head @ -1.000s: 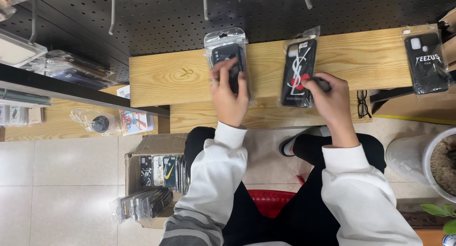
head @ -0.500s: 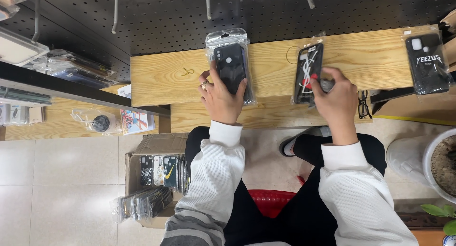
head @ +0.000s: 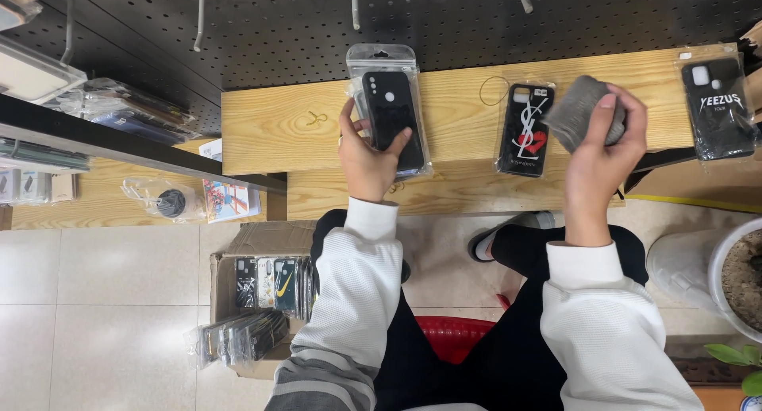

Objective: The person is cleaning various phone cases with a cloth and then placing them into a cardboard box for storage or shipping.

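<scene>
At a wooden shelf below a pegboard wall, a seated person sorts packaged phone cases.

The left hand [head: 367,158] grips a black case in a clear sleeve [head: 390,109], tilted up for viewing. The right hand [head: 603,145] closes around a grey cloth [head: 578,111], just right of a black case with a red print [head: 525,131] lying flat on the shelf [head: 278,125].
</scene>
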